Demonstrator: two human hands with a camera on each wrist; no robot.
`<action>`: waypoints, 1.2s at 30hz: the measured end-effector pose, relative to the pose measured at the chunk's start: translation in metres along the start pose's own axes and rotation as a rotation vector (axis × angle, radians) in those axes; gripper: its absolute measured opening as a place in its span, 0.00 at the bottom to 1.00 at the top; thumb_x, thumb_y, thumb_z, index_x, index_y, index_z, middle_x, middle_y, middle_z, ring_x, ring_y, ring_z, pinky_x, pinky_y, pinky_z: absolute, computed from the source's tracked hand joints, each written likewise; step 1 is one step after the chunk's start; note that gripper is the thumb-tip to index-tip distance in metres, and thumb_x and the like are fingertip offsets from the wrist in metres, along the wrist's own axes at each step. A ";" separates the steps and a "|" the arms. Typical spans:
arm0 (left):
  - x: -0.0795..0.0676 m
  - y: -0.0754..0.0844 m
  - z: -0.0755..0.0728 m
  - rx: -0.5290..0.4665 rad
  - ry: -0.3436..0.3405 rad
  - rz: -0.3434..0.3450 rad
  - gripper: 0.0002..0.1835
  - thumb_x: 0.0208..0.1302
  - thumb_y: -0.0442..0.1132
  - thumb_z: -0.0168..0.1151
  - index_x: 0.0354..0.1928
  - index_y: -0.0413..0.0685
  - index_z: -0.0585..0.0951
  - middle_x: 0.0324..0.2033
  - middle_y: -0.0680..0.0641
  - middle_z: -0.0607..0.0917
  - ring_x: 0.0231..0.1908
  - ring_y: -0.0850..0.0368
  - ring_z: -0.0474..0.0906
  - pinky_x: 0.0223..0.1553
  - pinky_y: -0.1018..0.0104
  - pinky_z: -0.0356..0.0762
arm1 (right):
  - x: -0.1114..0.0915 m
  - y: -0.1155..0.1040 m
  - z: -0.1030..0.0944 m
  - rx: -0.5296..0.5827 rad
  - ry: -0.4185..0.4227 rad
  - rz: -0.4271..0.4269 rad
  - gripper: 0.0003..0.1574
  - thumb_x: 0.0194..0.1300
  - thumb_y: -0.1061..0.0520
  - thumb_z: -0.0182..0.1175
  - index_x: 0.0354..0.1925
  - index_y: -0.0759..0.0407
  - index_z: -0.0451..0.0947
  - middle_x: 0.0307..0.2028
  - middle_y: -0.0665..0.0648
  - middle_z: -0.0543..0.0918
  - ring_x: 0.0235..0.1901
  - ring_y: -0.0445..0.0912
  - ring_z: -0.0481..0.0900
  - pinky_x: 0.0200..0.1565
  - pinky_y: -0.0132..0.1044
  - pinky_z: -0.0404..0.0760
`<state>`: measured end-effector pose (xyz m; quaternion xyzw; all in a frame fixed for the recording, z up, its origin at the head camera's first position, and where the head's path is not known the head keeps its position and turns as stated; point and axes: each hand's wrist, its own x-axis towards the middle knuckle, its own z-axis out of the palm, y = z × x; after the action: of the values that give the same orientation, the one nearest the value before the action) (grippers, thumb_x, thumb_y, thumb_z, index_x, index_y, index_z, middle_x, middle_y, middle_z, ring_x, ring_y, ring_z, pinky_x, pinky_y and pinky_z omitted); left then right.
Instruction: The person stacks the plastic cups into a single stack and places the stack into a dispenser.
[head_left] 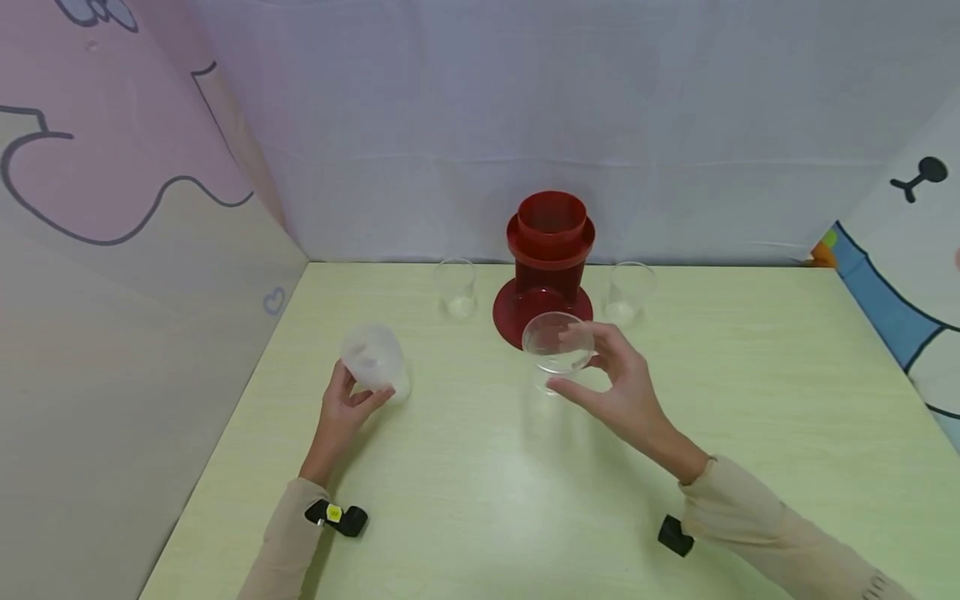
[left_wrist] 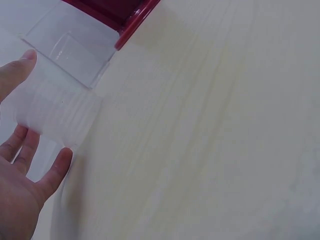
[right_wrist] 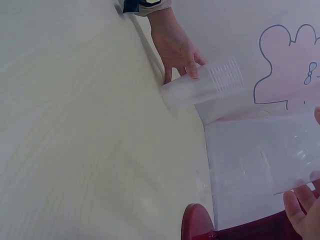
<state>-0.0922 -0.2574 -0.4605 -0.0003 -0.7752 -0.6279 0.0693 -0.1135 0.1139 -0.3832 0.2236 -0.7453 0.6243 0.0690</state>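
On the left, my left hand (head_left: 339,419) grips a stack of clear plastic cups (head_left: 375,357), fingers and thumb around its sides. The many close rims of the stack (right_wrist: 227,77) show in the right wrist view. My right hand (head_left: 626,398) holds a single clear plastic cup (head_left: 557,348) between thumb and fingers, in front of a red stand. That red stand (head_left: 551,254) has a round base, a wide collar and a hollow top. The single cup (right_wrist: 260,150) also appears in the right wrist view, with part of my right hand (right_wrist: 305,212) under it.
Two more clear cups stand at the back of the pale table (head_left: 480,500): one cup (head_left: 456,287) left of the red stand, another cup (head_left: 628,293) right of it. A white cloth wall (head_left: 420,125) closes off the back, with printed panels at both sides.
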 end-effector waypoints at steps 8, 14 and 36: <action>0.000 0.002 0.001 0.009 0.003 0.003 0.42 0.56 0.31 0.69 0.69 0.50 0.58 0.62 0.44 0.68 0.59 0.56 0.66 0.45 0.72 0.78 | 0.007 -0.007 0.008 0.036 -0.008 -0.025 0.39 0.46 0.72 0.71 0.56 0.61 0.69 0.50 0.57 0.76 0.51 0.47 0.74 0.45 0.34 0.78; -0.001 0.002 0.001 0.003 -0.002 0.000 0.42 0.55 0.31 0.69 0.69 0.51 0.58 0.62 0.44 0.68 0.58 0.56 0.67 0.45 0.72 0.78 | 0.013 -0.031 0.015 0.035 -0.036 -0.014 0.36 0.48 0.72 0.70 0.55 0.69 0.67 0.50 0.64 0.75 0.50 0.49 0.73 0.45 0.36 0.78; 0.000 0.002 0.001 -0.017 -0.008 0.004 0.41 0.56 0.29 0.68 0.69 0.49 0.58 0.62 0.45 0.68 0.57 0.57 0.67 0.46 0.71 0.77 | 0.030 -0.034 0.040 0.072 -0.098 -0.041 0.36 0.47 0.71 0.71 0.54 0.69 0.68 0.50 0.64 0.76 0.47 0.56 0.75 0.43 0.41 0.79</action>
<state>-0.0922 -0.2561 -0.4585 -0.0050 -0.7700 -0.6345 0.0676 -0.1182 0.0636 -0.3495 0.2713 -0.7202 0.6374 0.0373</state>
